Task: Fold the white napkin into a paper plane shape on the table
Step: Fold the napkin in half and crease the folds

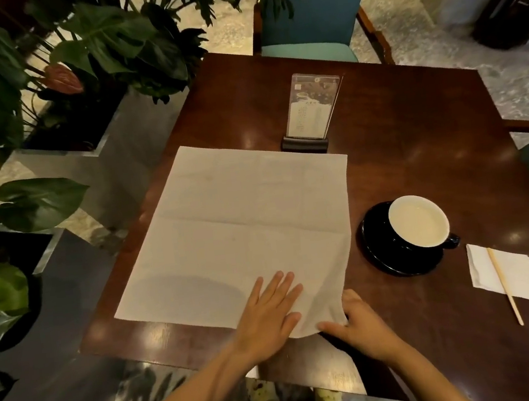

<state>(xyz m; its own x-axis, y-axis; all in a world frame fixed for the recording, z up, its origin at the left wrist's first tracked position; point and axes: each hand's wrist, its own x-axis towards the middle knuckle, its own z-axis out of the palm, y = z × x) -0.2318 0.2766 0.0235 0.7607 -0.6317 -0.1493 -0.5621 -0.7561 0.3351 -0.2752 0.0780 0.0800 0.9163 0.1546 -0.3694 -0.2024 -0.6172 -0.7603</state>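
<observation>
Dark wooden table (417,155), flanked by leafy potted plants (41,77) far left of the hands. White napkin (232,224) spread open and creased, reaching away from both hands. Left hand (267,313) pressed flat on its near edge, fingers splayed, forearm angled in from below. Right hand (354,319) just beside it, pinching the lifted near-right corner. Beyond the right hand, cup (419,221) on black saucer (383,252).
</observation>
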